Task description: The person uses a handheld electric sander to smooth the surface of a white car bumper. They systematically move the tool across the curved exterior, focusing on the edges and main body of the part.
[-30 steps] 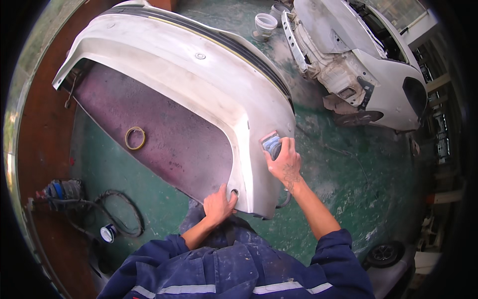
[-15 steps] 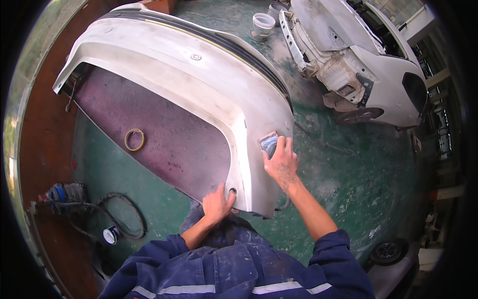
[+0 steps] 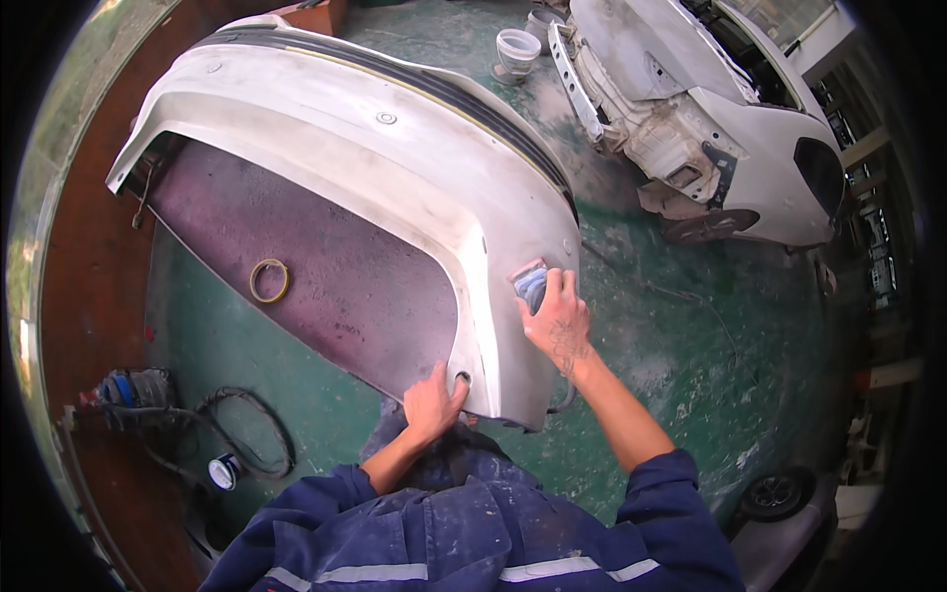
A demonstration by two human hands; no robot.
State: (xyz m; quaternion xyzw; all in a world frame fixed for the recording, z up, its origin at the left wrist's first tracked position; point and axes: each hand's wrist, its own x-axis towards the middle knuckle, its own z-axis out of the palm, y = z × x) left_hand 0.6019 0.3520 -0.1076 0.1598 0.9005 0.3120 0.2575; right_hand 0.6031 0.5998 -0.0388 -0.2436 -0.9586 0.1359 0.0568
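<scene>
A white bumper [image 3: 345, 118], scuffed in places, lies across a stained purple panel [image 3: 296, 237] with a roll of yellow tape [image 3: 269, 280] on it. My right hand [image 3: 555, 321] grips a small blue-grey sanding block [image 3: 530, 279] with a pinkish edge, pressed flat on the bumper’s right corner. My left hand [image 3: 430, 400] holds the bumper’s lower edge, thumb beside a round hole [image 3: 463, 378]; some of its fingers are hidden underneath.
A white car body [image 3: 740, 158] with exposed rear stands at back right, buckets [image 3: 516, 51] beside it. At lower left are a machine [image 3: 138, 393] with coiled hose [image 3: 266, 414] and a can [image 3: 224, 472]. A wheel [image 3: 774, 491] shows at lower right.
My right hand has shifted slightly left and up with the block over the last second. My left hand keeps its place on the bumper’s edge.
</scene>
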